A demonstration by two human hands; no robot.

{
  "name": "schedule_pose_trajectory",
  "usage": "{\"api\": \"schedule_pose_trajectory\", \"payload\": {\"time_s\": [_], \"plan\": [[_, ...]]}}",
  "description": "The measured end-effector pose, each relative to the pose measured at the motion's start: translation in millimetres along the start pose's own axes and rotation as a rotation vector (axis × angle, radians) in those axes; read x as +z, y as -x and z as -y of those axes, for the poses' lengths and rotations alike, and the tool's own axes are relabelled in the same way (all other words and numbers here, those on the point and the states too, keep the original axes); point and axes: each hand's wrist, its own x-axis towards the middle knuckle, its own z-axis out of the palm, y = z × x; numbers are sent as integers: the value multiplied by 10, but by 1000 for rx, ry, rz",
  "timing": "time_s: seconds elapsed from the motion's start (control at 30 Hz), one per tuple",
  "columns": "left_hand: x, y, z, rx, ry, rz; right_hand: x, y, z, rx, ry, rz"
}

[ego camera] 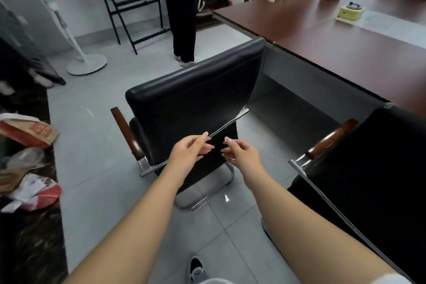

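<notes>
Fingers (202,138) loosely curled, glossy black chair (196,99)

Both forearms bare, extended forward and converging toward the centre of the view; left hand (189,149) palm turned inward, fingers loosely curled, index finger raised above the others; right hand (242,152) faces it, fingers relaxed and slightly bent; hands near each other, fingertips apart; neither grips anything.
</notes>
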Motion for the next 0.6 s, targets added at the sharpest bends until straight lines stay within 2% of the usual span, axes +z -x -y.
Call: {"api": "schedule_pose_trajectory", "payload": {"time_s": [0.43, 0.53, 0.6], "plan": [[-225, -489, 285, -193, 85, -41, 335, -588, -189, 102, 103, 35], [-233, -529, 320, -235, 148, -137, 282, -712, -167, 113, 103, 60], [-228, -525, 312, -255, 214, -229, 245, -801, -103, 103, 131, 153]]}}
